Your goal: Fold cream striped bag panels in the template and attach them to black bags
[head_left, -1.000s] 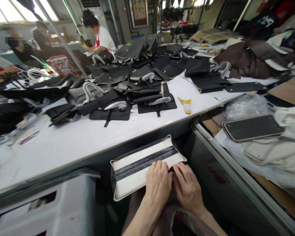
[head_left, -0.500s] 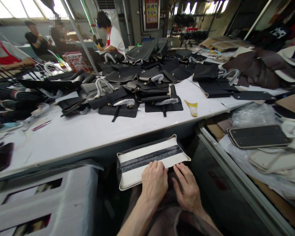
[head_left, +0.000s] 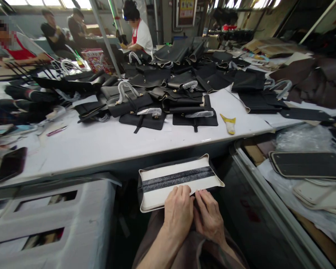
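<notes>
A dark handbag body (head_left: 159, 196) rests on my lap, its cream base with a dark central strip facing up. Cream edges rise slightly at its corners. My left hand (head_left: 179, 209) is closed over the near long edge, fingertips curled on the cream surface. Right beside it, my right hand (head_left: 209, 216) pinches the same edge, fingers bent and close together. The palms hide the part of the bag beneath them.
Ahead is a white worktable (head_left: 100, 145) bearing several black bags (head_left: 196, 117), a yellow scraper-like tool (head_left: 229, 123) and a phone (head_left: 11, 164). Dark panels (head_left: 309, 164) lie in a bin at right. A grey plastic crate (head_left: 92, 213) stands at left. Several people sit beyond.
My right hand has moved in closer to my left and now grips the near edge. The view has shifted a little, so the table and bag appear farther right.
</notes>
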A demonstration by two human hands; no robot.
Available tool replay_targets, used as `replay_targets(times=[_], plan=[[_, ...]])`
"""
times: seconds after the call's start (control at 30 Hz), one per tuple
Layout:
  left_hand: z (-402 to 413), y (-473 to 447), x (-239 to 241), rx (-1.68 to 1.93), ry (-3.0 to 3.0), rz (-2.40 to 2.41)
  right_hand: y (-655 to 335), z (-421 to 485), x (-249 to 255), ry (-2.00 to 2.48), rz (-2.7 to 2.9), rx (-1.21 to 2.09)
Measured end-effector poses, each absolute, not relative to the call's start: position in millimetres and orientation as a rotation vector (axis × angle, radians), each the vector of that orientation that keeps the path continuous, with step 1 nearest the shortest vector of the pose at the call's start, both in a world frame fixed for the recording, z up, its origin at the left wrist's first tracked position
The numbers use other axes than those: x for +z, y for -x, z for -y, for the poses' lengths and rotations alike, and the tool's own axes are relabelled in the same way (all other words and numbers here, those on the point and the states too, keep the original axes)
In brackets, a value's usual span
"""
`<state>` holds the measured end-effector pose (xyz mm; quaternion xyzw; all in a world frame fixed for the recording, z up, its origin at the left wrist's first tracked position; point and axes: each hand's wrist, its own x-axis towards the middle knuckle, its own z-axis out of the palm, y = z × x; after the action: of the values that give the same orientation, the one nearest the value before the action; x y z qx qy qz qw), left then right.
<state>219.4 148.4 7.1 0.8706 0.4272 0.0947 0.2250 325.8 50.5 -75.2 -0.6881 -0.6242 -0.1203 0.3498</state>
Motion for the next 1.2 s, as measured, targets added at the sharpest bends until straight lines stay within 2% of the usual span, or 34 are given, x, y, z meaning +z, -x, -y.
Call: replay_targets(times=[0.47, 0.87, 1.2], plan=[[-158, -189, 6, 0.156, -2.401, -1.237, -301, -61, -77, 1.720, 1.734, -0.356], [-160, -149, 6, 0.460, -2.377, -1.359, -286, -72, -76, 1.666, 1.779, -0.367], [-162, -110, -17, 0.716, -2.357, -1.352, -267, -84, -67, 1.584, 1.858, -0.342]])
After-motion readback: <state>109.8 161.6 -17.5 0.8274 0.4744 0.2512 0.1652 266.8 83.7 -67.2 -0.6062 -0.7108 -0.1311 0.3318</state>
